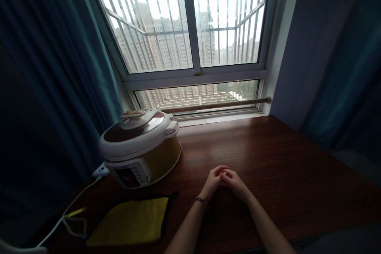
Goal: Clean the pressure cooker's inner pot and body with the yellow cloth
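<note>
My left hand (214, 180) and my right hand (233, 182) meet over the brown wooden table (256, 147), their curled fingers touching at the tips. Nothing shows between them. A beaded bracelet (201, 199) circles my left wrist. To the left of my hands stands a white and gold electric cooker (162, 160), its lid closed and a control panel on its front. Nearer to me, left of my left forearm, lies a yellow cloth (131, 220) with a dark edge, flat on the table.
A white power strip (101, 170) with a white cable (76, 198) sits by the cooker's left side. Behind the table is a barred window (195, 74) with a horizontal rod (217, 105) along its lower part. Blue curtains (89, 67) hang at either side.
</note>
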`<state>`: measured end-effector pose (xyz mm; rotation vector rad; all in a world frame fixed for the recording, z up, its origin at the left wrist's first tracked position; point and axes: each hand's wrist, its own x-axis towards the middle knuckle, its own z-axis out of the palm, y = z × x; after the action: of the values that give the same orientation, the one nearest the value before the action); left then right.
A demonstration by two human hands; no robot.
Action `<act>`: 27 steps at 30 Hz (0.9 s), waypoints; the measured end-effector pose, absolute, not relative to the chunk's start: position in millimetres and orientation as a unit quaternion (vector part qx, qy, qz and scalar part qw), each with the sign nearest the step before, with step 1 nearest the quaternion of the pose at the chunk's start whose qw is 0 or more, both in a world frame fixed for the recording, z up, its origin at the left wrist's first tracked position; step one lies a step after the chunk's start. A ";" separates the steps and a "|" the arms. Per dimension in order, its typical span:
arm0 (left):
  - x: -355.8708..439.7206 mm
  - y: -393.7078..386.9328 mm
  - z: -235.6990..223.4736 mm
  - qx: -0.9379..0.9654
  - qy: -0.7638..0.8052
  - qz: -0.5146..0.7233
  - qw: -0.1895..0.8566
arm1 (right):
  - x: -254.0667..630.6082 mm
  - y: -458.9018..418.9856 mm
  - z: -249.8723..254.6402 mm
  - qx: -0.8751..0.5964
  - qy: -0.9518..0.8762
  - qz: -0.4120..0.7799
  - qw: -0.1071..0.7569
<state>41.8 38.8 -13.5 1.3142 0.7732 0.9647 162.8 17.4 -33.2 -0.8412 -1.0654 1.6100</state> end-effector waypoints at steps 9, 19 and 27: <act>41.7 37.5 -10.7 0.580 0.342 0.417 0.611 | 161.7 17.5 -32.1 -0.349 -0.429 0.667 0.499; 41.9 36.2 -9.0 0.583 0.346 0.417 0.605 | 161.0 14.4 -24.2 -0.358 -0.428 0.666 0.495; 42.0 37.6 -13.5 0.589 0.350 0.418 0.596 | 161.0 13.7 -21.2 -0.358 -0.426 0.667 0.495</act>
<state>42.0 37.6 -13.5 1.3669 0.8131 0.9708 161.0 13.7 -21.2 -0.8682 -1.0314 1.6178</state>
